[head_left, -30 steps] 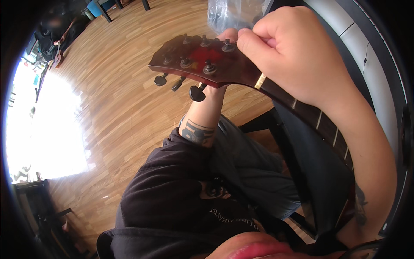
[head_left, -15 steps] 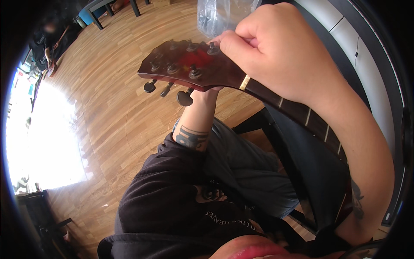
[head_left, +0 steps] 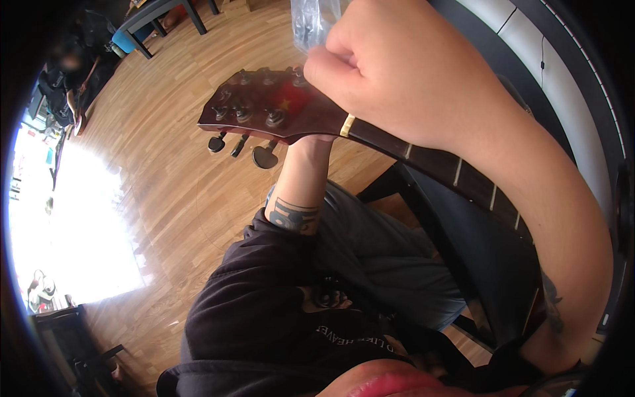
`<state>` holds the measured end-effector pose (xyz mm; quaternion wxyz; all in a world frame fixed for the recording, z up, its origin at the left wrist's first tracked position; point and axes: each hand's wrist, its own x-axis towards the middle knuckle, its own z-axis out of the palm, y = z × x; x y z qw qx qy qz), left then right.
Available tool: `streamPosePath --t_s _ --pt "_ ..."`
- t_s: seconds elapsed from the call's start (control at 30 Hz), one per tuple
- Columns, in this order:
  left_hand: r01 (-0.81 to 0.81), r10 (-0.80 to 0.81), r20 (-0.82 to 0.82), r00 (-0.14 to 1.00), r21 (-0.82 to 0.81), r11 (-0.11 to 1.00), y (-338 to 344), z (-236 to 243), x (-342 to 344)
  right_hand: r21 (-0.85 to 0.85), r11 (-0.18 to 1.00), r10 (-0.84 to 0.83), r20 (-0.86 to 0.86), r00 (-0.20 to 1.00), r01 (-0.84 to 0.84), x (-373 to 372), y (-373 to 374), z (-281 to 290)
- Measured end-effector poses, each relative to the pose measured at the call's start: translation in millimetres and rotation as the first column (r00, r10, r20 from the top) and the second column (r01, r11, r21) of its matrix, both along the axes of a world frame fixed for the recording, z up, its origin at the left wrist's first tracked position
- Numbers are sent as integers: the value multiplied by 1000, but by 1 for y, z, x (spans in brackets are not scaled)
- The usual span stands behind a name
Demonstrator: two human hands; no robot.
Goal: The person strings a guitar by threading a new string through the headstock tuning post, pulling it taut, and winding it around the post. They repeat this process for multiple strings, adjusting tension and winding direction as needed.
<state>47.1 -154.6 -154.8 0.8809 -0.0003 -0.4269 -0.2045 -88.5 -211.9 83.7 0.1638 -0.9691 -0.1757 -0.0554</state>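
A dark-red guitar headstock (head_left: 284,104) lies across the middle of the view, with black tuners and metal posts, and its fretboard (head_left: 440,163) runs down to the lower right. My left hand (head_left: 316,144) is beneath the headstock, touching its underside; the fingers are hidden behind it. Over the upper edge of the headstock is my right hand (head_left: 387,73), fingers curled beside the top tuning post; whatever they hold is hidden.
A clear plastic bag (head_left: 308,20) is behind the headstock. A white-and-black curved piece (head_left: 555,99) fills the right rim. At upper left are a black bench (head_left: 165,23), a blue object (head_left: 124,41) and another person (head_left: 59,86) with an instrument. A black chair (head_left: 66,337) sits lower left.
The headstock and both my hands have shifted left in the view, the headstock slightly downward, the right hand's curled fingers staying at its upper edge. The background has shifted slightly too.
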Motion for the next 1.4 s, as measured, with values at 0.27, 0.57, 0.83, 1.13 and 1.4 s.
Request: streamPosePath --t_s 0.27,0.57,0.83,1.13,1.4 --pt "-6 7 -9 1000 52 999 8 -5 2 -23 999 31 57 998 -30 5 -3 -9" --pt "2 -1 -15 1000 69 998 9 -6 6 19 1000 21 -11 1000 -20 5 -2 -5" --pt "9 -7 -26 1000 64 998 13 -8 3 -6 1000 2 138 990 -1 3 0 -15" --pt "31 -30 -22 999 33 999 11 -8 4 -17 1000 25 228 973 -21 1 3 -17" --pt "48 -48 -13 999 8 999 9 -5 4 -1 999 -41 102 994 41 1 11 -10"
